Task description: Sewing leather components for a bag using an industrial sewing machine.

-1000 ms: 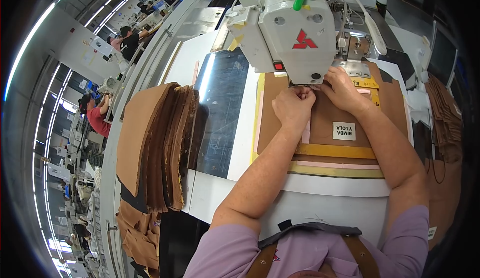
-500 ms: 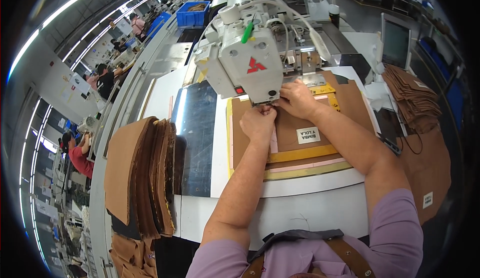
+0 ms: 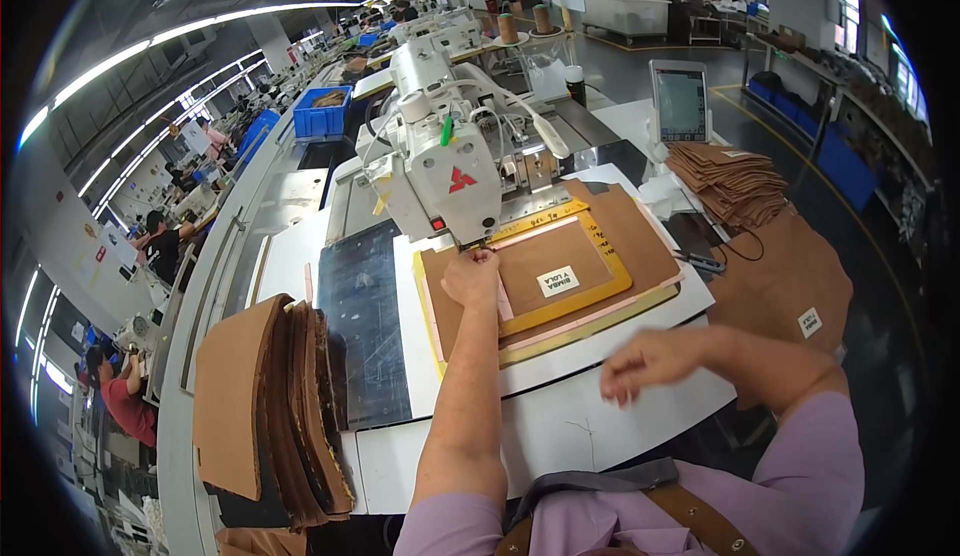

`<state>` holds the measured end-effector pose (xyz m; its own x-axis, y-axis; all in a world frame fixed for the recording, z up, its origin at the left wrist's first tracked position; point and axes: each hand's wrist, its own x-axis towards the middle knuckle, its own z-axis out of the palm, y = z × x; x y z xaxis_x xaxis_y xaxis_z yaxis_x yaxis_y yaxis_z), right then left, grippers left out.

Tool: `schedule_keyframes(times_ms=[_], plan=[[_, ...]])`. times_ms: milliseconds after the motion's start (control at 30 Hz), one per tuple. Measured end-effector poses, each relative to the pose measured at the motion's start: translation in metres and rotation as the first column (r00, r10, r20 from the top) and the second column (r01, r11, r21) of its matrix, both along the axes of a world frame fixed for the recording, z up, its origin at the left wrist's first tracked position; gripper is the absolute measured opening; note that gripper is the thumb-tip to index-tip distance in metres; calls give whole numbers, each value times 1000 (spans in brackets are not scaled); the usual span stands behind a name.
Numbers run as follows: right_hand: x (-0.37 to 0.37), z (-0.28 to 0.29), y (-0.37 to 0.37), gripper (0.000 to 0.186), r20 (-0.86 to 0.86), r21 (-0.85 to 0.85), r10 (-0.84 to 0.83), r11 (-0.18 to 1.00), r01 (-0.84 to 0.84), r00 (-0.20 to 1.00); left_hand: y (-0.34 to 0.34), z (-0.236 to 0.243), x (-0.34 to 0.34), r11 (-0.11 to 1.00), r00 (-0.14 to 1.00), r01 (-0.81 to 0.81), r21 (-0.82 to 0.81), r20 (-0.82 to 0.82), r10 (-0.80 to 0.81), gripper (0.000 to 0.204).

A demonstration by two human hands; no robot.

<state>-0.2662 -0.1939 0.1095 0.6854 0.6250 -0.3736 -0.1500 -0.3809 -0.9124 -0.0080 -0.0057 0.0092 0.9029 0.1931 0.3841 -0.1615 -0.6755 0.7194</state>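
My left hand (image 3: 470, 279) is under the head of a white industrial sewing machine (image 3: 450, 181), by the needle area. Its fingers are pinched together, and what they hold, if anything, is too small to make out. Below it lies a brown leather panel (image 3: 533, 254) with a white label (image 3: 558, 281). A yellow frame (image 3: 617, 268) surrounds the labelled part. My right hand (image 3: 652, 364) hangs over the white board's near edge, away from the panel, blurred, with loosely bent fingers apart and nothing visible in them.
At left stands a stack of brown panels (image 3: 235, 396) beside a dark metal plate (image 3: 365, 326). More brown pieces (image 3: 725, 181) are piled at right, near a screen (image 3: 681, 101) and black-handled snips (image 3: 700, 261). A blue bin (image 3: 322, 114) sits at far left.
My right hand has left the needle area and come back toward me, to the lower right. The left hand stays by the needle. The whole view has tilted upward and right.
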Motion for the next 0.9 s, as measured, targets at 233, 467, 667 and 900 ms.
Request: schedule_keyframes(times_ms=[233, 467, 667, 900], plan=[[-192, -122, 0, 46, -190, 225, -287, 918, 326, 939, -3, 7, -2, 999, 1000, -26, 45, 17, 25, 12], [-140, -163, 49, 36, 57, -435, -133, 889, 144, 989, 5, 6, -3, 999, 1000, 3, 41, 18, -3, 11], [-119, -170, 51, 39, 30, -544, 424, 767, -341, 905, -1, 7, -9, 994, 999, -4, 111, 43, -1, 16], [-127, -244, 55, 39, 168, -585, 88, 810, 28, 982, -1, 4, -9, 995, 999, 14, 94, 30, -17, 20]])
